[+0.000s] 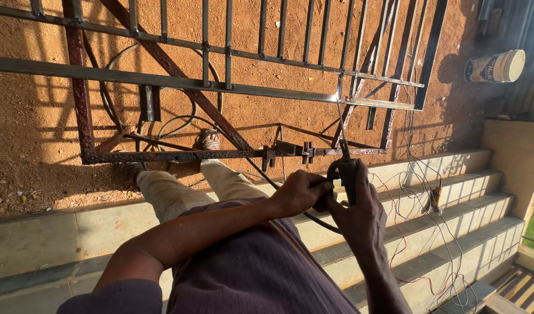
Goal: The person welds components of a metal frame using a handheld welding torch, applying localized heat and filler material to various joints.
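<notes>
The electrode holder [347, 177] sits in the right hand [360, 212], fingers wrapped fully around its handle. The left hand [302, 192] is closed against the right, just beside the grip. The welding rod [341, 125] extends up from the holder; its tip meets the horizontal bar of the metal gate frame [162, 81] at a bright spark [336, 96]. Open gaps lie between the frame's bars either side of the rod. Thin wires [418, 192] trail right of the grip over the concrete steps [464, 197]. A white bucket [499, 65] lies well apart, upper right

I'm outside in a yard w/ red dirt ground [40, 174], stone steps [453, 197] & a big metal gate [162, 81].
</notes>
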